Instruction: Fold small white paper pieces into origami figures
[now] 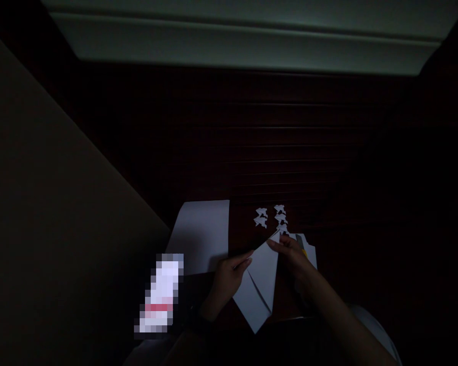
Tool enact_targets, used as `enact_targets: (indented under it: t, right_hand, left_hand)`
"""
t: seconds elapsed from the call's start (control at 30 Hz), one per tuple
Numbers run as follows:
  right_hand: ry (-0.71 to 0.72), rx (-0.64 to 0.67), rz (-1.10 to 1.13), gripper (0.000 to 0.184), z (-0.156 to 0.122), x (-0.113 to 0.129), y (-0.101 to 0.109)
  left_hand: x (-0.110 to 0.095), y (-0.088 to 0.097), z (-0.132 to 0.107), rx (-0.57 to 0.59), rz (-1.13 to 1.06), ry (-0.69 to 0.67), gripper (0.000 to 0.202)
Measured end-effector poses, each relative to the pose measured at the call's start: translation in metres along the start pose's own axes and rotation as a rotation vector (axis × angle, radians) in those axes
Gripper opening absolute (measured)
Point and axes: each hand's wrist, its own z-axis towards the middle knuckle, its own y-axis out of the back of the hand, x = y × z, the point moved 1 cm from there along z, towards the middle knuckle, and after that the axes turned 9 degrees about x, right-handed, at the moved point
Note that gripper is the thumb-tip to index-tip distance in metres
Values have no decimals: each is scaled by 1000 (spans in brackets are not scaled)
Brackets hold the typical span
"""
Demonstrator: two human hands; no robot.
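Note:
A folded white paper sheet [261,284] lies between my hands over a dark wooden surface. My left hand [229,279] pinches its left edge, fingers closed on the fold. My right hand [292,254] grips the paper's upper corner, fingers closed. Just beyond the paper sit several small white cut-out paper shapes [270,217] in two short rows. The scene is very dark and fine detail is lost.
A flat white sheet [204,231] lies to the left of the folded paper. More white paper with a yellow-marked object [305,251] shows behind my right hand. A pixelated bright patch [162,295] sits at the lower left. A pale ledge [252,46] runs across the top.

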Motion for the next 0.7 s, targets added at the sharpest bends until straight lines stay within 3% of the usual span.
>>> enact_targets:
  t: [0.4, 0.7]
  right_hand:
    - [29, -45, 2, 28, 2, -1, 2]
    - [11, -33, -47, 26, 2, -9, 0]
  left_hand:
    - [0, 1, -1, 64, -21, 29, 28]
    - [-6, 7, 1, 183, -87, 53, 34]
